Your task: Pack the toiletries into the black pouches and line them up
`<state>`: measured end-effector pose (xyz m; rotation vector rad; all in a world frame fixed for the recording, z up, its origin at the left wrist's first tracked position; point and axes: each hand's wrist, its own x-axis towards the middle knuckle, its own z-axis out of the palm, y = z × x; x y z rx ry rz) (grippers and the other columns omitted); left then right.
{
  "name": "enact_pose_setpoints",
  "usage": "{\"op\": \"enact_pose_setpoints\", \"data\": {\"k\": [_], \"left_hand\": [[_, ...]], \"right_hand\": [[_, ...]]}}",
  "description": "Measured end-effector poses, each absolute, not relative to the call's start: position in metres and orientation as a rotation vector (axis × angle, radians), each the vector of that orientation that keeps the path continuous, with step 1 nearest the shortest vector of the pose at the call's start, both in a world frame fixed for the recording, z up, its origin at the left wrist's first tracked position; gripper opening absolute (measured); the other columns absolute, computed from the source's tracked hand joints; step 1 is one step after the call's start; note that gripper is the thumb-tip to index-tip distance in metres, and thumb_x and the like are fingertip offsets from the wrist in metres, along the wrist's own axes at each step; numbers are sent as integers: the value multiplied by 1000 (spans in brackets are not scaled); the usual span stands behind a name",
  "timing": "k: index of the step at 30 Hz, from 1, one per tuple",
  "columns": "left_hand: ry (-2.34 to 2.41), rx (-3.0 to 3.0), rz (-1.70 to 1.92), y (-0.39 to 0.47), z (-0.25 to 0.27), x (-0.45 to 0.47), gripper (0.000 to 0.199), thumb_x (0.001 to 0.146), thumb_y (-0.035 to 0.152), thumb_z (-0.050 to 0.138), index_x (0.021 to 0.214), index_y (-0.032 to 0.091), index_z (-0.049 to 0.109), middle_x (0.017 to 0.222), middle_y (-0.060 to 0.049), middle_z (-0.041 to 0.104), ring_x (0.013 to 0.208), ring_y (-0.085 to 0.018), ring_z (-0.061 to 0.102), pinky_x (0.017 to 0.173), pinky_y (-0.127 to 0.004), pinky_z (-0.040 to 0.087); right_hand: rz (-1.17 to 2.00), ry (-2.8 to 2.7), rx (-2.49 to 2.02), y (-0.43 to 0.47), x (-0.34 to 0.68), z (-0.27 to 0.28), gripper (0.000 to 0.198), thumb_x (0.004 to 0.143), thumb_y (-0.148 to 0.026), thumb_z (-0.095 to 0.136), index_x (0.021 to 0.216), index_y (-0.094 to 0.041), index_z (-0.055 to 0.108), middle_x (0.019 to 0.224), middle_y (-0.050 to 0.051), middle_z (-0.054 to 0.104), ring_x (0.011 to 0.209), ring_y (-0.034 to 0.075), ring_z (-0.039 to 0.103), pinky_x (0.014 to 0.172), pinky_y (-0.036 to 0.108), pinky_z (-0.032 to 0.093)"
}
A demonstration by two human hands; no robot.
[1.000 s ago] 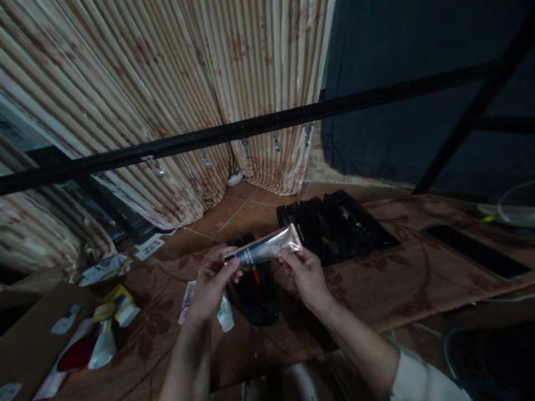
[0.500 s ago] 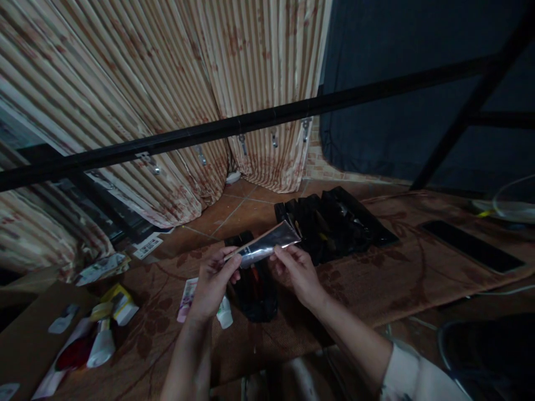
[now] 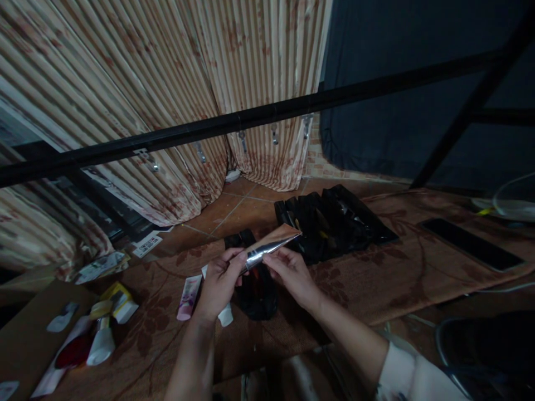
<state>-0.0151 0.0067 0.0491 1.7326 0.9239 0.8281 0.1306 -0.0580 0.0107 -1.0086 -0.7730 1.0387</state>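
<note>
Between both hands I hold a shiny silver squeeze tube (image 3: 267, 248), tilted with its flat end up to the right. My left hand (image 3: 221, 281) grips its lower left end, thumb on top. My right hand (image 3: 290, 273) pinches its lower edge near the middle. Beneath the tube lies a small black pouch (image 3: 257, 298), partly hidden by my hands. Left of my left wrist lies a pink and white tube (image 3: 189, 298). A white tube (image 3: 225, 315) shows partly behind that wrist. Beyond my right hand rests a larger black bag (image 3: 334, 223) with pockets.
A brown patterned cloth (image 3: 376, 278) covers the surface. At left are a cardboard box (image 3: 33, 334), a white bottle (image 3: 101, 342) and a yellow-and-white package (image 3: 120, 302). A dark flat panel (image 3: 472, 244) lies at right. A black rail (image 3: 259, 114) crosses before the curtains (image 3: 167, 67).
The silver tube has turned in my hands, so its face catches the light differently and looks narrower. My left hand has shifted slightly right, and more of the pink tube shows.
</note>
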Motion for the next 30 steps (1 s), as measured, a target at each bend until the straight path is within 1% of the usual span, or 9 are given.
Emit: {"op": "enact_pose_setpoints", "data": {"k": [4, 8, 11, 14, 18, 21, 25, 28, 30], "left_hand": [[910, 1744, 813, 7, 45, -15, 35, 84, 46, 56, 97, 16, 67, 60, 2, 57, 47, -8, 48, 44, -18, 36], [888, 1759, 772, 9, 42, -17, 35, 85, 46, 54, 100, 17, 65, 64, 2, 58, 52, -9, 50, 45, -18, 38], [873, 1787, 737, 9, 42, -18, 33, 85, 46, 54, 99, 18, 65, 69, 1, 58, 59, -11, 54, 47, -18, 41], [862, 1816, 714, 8, 42, -18, 32, 86, 45, 54, 100, 18, 64, 70, 1, 59, 60, -11, 54, 49, -18, 42], [829, 1828, 698, 5, 42, -16, 32, 84, 43, 58, 102, 17, 64, 76, 0, 62, 64, -11, 54, 53, -19, 43], [750, 1830, 693, 3, 41, -13, 31, 82, 37, 62, 106, 18, 62, 83, -1, 65, 73, -12, 58, 64, -21, 46], [668, 1822, 653, 1, 40, -12, 47, 81, 31, 66, 125, 22, 52, 105, -4, 67, 93, -16, 61, 83, -27, 47], [653, 1812, 609, 1, 41, -13, 67, 81, 30, 66, 140, 24, 36, 108, -4, 65, 98, -18, 61, 88, -31, 47], [660, 1818, 595, 0, 42, -14, 75, 81, 30, 66, 145, 25, 28, 107, -4, 64, 99, -19, 61, 90, -33, 47]], "right_hand": [[1025, -790, -1011, -57, 129, 9, 32, 67, -45, 75, 77, -17, 62, 64, -4, 54, 53, 7, 42, 51, 20, 34], [1005, -833, -1003, -58, 129, 6, 31, 72, -46, 71, 83, -18, 62, 69, -4, 54, 57, 8, 45, 52, 20, 36], [994, -843, -1011, -59, 131, 3, 30, 79, -48, 64, 75, -19, 58, 63, -5, 49, 56, 9, 44, 53, 20, 36], [927, -862, -1050, -57, 134, -1, 36, 83, -50, 59, 66, -19, 55, 57, -5, 48, 54, 9, 45, 54, 21, 36], [875, -819, -1071, -54, 136, -3, 39, 85, -52, 54, 66, -18, 58, 51, -5, 48, 49, 10, 45, 50, 22, 35], [876, -796, -1056, -53, 137, -3, 40, 86, -53, 53, 67, -18, 59, 50, -5, 48, 48, 9, 44, 49, 22, 35], [887, -793, -1023, -53, 137, -2, 35, 83, -51, 57, 72, -18, 64, 54, -4, 51, 49, 9, 44, 49, 22, 34], [910, -804, -1006, -54, 135, -1, 30, 81, -47, 62, 75, -18, 67, 58, -3, 53, 51, 8, 42, 49, 21, 33], [946, -803, -984, -55, 134, -1, 27, 79, -45, 65, 79, -18, 69, 62, -3, 56, 52, 8, 43, 50, 21, 34]]}}
